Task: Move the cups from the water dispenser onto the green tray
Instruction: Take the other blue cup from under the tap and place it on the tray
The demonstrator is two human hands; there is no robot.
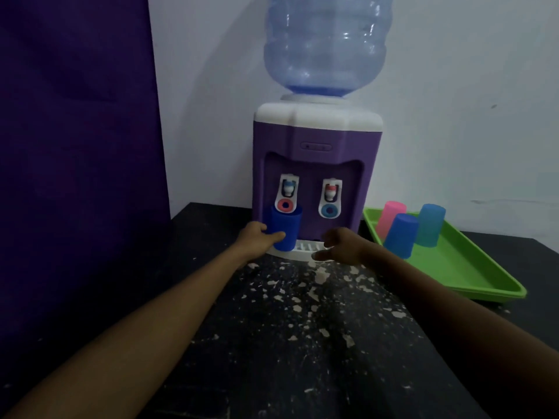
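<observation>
A purple and white water dispenser [314, 164] stands at the back of the black table. A dark blue cup [286, 226] stands upright on its white drip tray [304, 247], under the left tap. My left hand [257, 241] is wrapped around this cup from the left. My right hand [340, 246] hovers open in front of the drip tray's right side, holding nothing. The green tray [472, 267] lies to the right of the dispenser. Three cups stand upside down at its far end: pink [390, 217], blue [400, 235] and teal [431, 225].
A large clear blue water bottle [326, 46] sits on top of the dispenser. A purple cloth [75, 146] hangs on the left. The black table [287, 328] is flecked with white paint chips. A white wall is behind.
</observation>
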